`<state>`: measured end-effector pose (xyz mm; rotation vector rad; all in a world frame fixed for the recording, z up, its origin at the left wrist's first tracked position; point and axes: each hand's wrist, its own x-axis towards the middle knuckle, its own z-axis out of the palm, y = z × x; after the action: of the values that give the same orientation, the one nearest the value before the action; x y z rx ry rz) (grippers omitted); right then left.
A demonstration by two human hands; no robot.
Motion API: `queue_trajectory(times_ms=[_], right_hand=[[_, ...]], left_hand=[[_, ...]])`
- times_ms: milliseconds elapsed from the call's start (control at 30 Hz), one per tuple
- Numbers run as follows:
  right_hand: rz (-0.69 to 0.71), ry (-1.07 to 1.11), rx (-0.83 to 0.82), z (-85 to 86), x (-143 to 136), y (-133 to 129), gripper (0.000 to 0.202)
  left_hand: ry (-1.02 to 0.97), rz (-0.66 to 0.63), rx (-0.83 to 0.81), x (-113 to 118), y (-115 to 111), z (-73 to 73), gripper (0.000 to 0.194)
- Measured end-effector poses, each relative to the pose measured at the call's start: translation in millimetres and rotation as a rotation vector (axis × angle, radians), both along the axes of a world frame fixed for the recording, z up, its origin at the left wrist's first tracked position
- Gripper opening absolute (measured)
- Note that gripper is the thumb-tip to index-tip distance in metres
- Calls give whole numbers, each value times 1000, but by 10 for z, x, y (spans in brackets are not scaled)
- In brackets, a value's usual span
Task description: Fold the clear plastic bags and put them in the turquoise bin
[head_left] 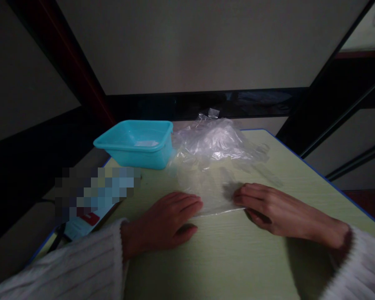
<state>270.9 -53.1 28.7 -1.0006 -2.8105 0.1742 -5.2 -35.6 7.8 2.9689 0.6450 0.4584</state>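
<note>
A clear plastic bag (218, 200) lies on the table, its near part spread flat and its far part crumpled into a shiny heap. My left hand (165, 221) rests palm down at the bag's near left corner. Its fingers are stretched out over the edge, and the thumb is held apart. At the near right corner, the fingers of my right hand (265, 206) are bent together over the plastic. The thumb of that hand is tucked in by the bag's edge, and its tip is partly hidden.
A turquoise plastic basin (131, 156) stands at the back left, beside the crumpled plastic. In front of it lies a partly blurred flat object with a light blue and red end (84, 221), near a black cable (58, 237). The pale table (225, 266) has a blue edge; a panel rises behind it.
</note>
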Motion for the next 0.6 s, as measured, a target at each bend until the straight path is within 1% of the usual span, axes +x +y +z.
queue_trajectory(times_ms=[67,167,300,433,600], right_hand=[[2,16,27,-22,2,16,26],[22,46,79,-55,17,43,23],[31,125,84,-80,30,68,24],[-26,270,52,-80,21,78,22],[-134,480,-7,-50,-3,71,15]], left_hand=[[-17,4,16,8,-7,1,37],[-34,23,21,19,-21,2,35],[-56,57,-11,31,-34,3,34],[-125,104,-23,36,-26,-38,32],[-251,166,-36,41,11,-113,23]])
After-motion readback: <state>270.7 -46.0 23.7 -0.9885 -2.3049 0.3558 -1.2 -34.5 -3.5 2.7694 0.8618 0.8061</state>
